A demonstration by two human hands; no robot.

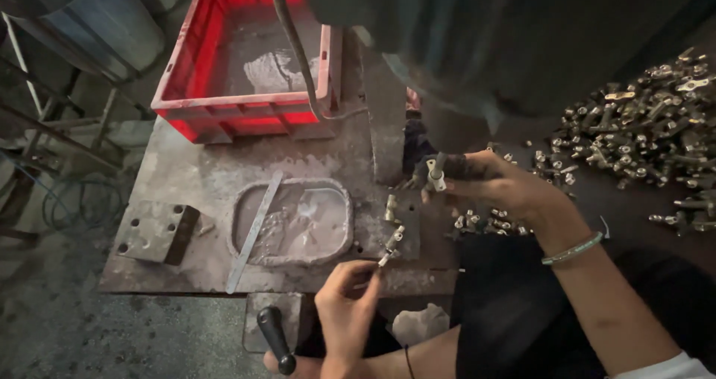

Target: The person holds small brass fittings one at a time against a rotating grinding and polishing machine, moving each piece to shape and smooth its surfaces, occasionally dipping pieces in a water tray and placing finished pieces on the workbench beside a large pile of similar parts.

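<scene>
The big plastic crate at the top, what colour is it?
The plastic crate is bright red, with a grey, grimy bottom inside. It shows best, and only, in the head view.

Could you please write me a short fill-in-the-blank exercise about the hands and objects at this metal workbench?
1. The crate at the back of the workbench is coloured ____.
2. The right hand holds a small ____ fitting.
3. The bangle sits on the ____ wrist.
4. The pile of fittings lies on the person's ____ side.

Missing words: red; metal; right; right

Glossy red plastic crate (pixel 246 111); matt grimy metal table (pixel 194 178).
</scene>
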